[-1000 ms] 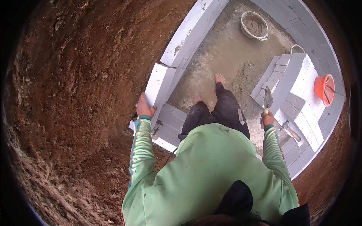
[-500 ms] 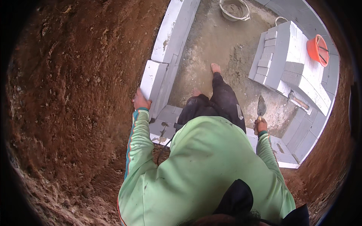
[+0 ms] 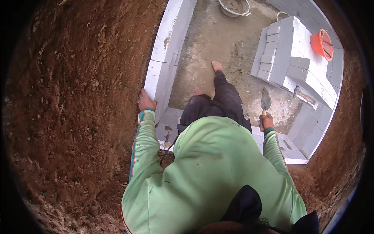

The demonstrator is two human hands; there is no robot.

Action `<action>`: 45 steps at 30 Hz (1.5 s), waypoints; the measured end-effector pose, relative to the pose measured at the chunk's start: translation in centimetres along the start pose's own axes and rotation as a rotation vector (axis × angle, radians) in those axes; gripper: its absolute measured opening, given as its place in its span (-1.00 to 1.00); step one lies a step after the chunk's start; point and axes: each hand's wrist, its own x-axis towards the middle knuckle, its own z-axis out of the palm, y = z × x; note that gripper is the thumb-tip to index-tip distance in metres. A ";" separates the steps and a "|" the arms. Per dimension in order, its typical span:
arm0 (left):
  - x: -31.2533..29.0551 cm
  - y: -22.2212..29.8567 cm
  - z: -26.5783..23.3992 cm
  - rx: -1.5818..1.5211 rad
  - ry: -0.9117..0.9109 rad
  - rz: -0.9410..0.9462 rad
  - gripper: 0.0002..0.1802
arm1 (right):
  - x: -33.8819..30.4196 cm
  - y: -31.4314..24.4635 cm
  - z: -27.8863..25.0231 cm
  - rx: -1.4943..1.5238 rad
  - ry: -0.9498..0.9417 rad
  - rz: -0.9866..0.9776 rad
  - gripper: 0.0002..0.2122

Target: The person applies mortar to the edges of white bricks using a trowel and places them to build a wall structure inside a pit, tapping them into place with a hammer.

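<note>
My left hand (image 3: 147,101) grips the near end of a pale block (image 3: 156,78) on the left wall, fingers on its outer side and thumb toward its inner edge. This block lies end to end with a longer pale block (image 3: 166,41) beyond it, their faces nearly in line. In my right hand (image 3: 267,121) is a pointing trowel, closed round its light handle. The trowel's grey, mortar-stained blade (image 3: 266,100) points away from me, above the floor.
A bucket of grey mortar (image 3: 235,7) stands on the wet floor (image 3: 202,46). At right, stacked pale blocks (image 3: 286,46) bear an orange bucket (image 3: 321,45); a hammer (image 3: 304,95) lies at their near end. Brown earth (image 3: 78,97) rises left of the wall.
The block under my left hand has shifted against the farther one; the offset at their joint has closed. My right hand keeps the trowel. The whole view has shifted slightly.
</note>
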 end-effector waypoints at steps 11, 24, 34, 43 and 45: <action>0.9 -0.3 0.6 0.076 -0.060 -0.017 0.22 | -0.5 -2.0 2.7 -0.076 -0.030 -0.051 -0.74; -5.9 0.3 -0.8 0.114 0.127 0.095 0.17 | 0.8 -14.4 -1.4 0.587 0.323 -0.524 -0.79; -8.7 7.8 -4.2 0.145 0.013 0.156 0.10 | 13.4 -23.2 -16.5 0.756 0.586 -0.518 -0.69; -10.0 9.6 -4.0 0.246 -0.191 0.176 0.15 | 17.2 -13.1 -17.7 0.798 0.835 -0.456 -0.51; -9.2 10.2 -3.9 0.198 -0.216 0.237 0.13 | 22.8 -7.7 -19.7 0.297 1.000 -0.185 -0.42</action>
